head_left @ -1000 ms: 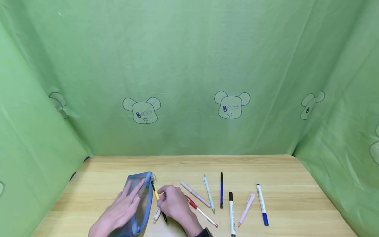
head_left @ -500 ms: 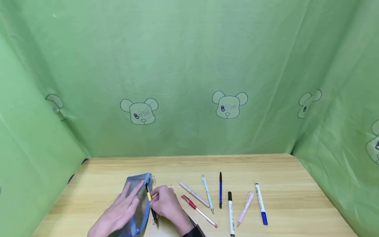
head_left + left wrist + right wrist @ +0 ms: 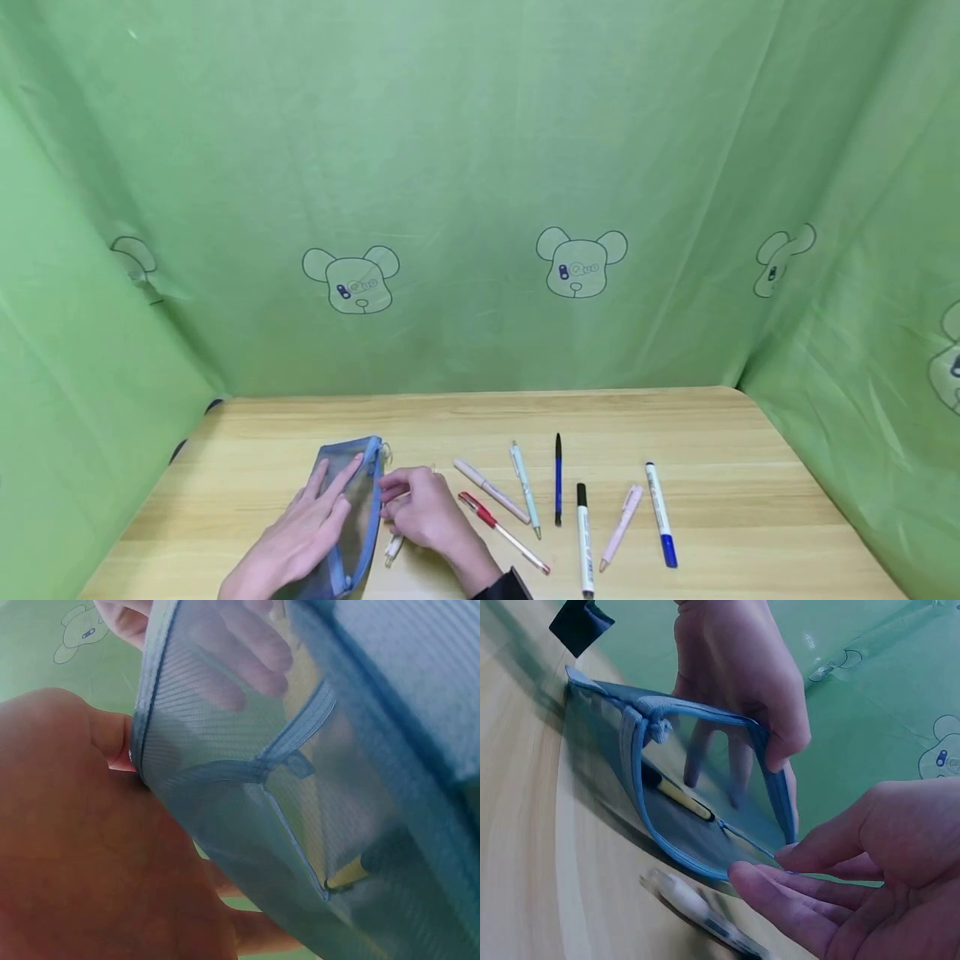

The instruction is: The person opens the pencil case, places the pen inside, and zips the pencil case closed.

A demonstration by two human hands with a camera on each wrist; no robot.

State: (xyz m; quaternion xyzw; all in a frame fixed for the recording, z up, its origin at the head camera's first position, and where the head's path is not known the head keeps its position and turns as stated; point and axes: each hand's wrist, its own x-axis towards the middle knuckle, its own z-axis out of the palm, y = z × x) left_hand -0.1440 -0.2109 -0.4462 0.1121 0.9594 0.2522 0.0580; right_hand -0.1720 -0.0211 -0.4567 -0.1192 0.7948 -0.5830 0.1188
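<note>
A blue mesh pencil case (image 3: 352, 500) with a zipped edge lies at the table's left, its mouth facing right. My left hand (image 3: 303, 525) holds it; in the right wrist view the left thumb (image 3: 786, 735) hooks over the upper rim, with fingers showing through the mesh. Inside lies a yellow-and-black pen (image 3: 682, 799). At the mouth, my right hand (image 3: 427, 508) pinches the rim between thumb and fingertips. Through the mesh in the left wrist view, right-hand fingers (image 3: 240, 652) show. A white pen (image 3: 686, 900) lies on the table just below the right hand.
Right of the hands lie a red-capped pen (image 3: 502, 532), a pale pink pen (image 3: 491, 490), a light blue pen (image 3: 527, 487), a blue-and-black pen (image 3: 558, 479), a black-capped marker (image 3: 585, 542), a pink pen (image 3: 621, 527) and a blue-tipped marker (image 3: 662, 512). Green cloth (image 3: 465, 167) surrounds the table.
My right hand has moved left to the case, and the yellow-and-black pen has passed from its fingers into the case. My left hand has kept its place on the case.
</note>
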